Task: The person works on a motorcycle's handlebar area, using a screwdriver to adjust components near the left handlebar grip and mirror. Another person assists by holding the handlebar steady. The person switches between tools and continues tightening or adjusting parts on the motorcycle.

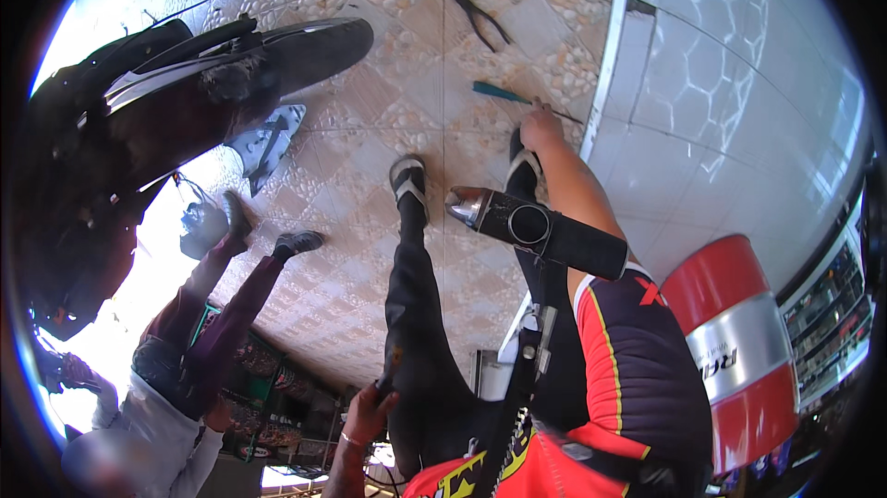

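My right hand [542, 126] reaches down to the floor beyond my right foot. Its fingers close at a screwdriver [501, 91] with a teal handle, where handle and thin shaft meet; the shaft's tip sticks out to the right. Farther off lie pliers [479, 18] with dark handles, spread apart on the tiles. By my left thigh, my left hand [368, 415] is closed around a slim dark tool [392, 370] that points up along the leg. What kind of tool it is does not show clearly.
A dark motorcycle [139, 138] fills the left, its tyre [323, 50] jutting inward. A patterned panel [266, 149] lies below it. Another person [176, 378] stands at lower left. On the right are a white tiled step [693, 128] and a red and silver drum [730, 350]. A black camera-like device [545, 232] hangs before me.
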The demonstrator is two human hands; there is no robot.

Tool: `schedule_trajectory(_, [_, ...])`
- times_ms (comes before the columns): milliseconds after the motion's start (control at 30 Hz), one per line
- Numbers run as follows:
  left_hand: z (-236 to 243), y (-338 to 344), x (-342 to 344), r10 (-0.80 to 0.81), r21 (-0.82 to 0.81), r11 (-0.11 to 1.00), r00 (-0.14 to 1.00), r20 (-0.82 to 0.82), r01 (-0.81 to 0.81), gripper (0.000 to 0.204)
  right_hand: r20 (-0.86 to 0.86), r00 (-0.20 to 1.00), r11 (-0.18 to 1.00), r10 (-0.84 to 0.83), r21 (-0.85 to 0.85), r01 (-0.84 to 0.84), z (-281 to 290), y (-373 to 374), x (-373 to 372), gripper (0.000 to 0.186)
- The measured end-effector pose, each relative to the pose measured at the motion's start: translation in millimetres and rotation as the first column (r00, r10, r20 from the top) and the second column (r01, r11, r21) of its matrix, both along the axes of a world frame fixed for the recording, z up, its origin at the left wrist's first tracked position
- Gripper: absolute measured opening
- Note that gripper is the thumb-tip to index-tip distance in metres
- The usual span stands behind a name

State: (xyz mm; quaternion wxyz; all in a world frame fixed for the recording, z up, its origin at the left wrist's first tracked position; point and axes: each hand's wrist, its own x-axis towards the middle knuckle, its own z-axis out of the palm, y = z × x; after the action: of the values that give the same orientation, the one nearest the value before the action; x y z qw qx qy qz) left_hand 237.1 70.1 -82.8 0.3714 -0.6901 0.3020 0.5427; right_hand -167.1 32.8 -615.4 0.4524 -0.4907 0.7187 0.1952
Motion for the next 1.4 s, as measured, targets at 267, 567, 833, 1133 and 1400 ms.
schedule_trajectory(267, [-31,25,20,0.272,-0.027,0.962,0.962,-0.012,-0.272,0.036,0.013,0.993,0.985,0.118,-0.128,-0.115,-70,-2,4,0.027])
schedule_trajectory(567, [-47,10,32,0.013,-0.042,0.999,0.995,-0.102,-0.018,0.038,-0.019,0.995,0.949,-0.101,-0.302,0.090,-61,-11,12,0.034])
schedule_trajectory(833, [-56,18,44,0.050,-0.121,0.990,0.990,-0.134,-0.067,0.046,0.117,0.962,0.969,-0.247,0.008,0.248,-43,-19,42,0.034])
schedule_trajectory(1133, [-10,-22,55,-0.014,-0.240,0.968,0.936,-0.351,-0.076,0.052,0.429,0.882,0.848,-0.196,-0.378,0.372,240,-13,65,0.053])
schedule_trajectory(1400, [53,-92,140,-0.115,-0.594,0.755,0.835,-0.537,-0.278,0.053,0.669,0.663,0.764,-0.336,-0.218,0.607,593,-119,138,0.027])
